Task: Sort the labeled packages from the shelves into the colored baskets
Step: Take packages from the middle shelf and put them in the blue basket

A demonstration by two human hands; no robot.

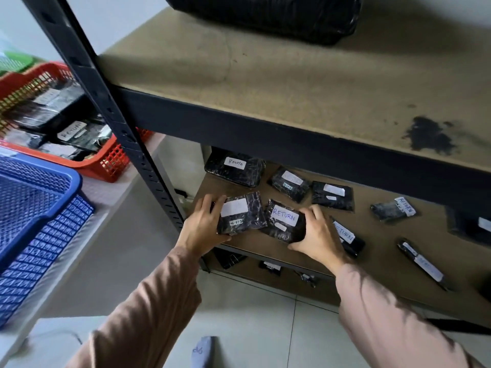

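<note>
On the middle shelf (385, 251) lie several small black-wrapped packages with white labels. My left hand (203, 227) grips one black package (241, 213) whose white label I cannot read, at the shelf's front left. My right hand (316, 235) holds a second package (285, 221) labelled RETURN, right beside the first. More packages lie behind and to the right, among them one marked Return (235, 167) and another RETURN one (345, 235) partly under my right wrist. A red basket (106, 166) holds several packages at the left. A blue basket (39, 208) stands in front of it.
A dark metal upright (114, 115) of the shelving stands between the baskets and the shelf. The upper shelf board (292, 75) carries a big black bundle (265, 14). A green basket (16, 62) shows at far left. A lower shelf holds more packages (269, 266). A socked foot (203, 351) rests on the tiled floor.
</note>
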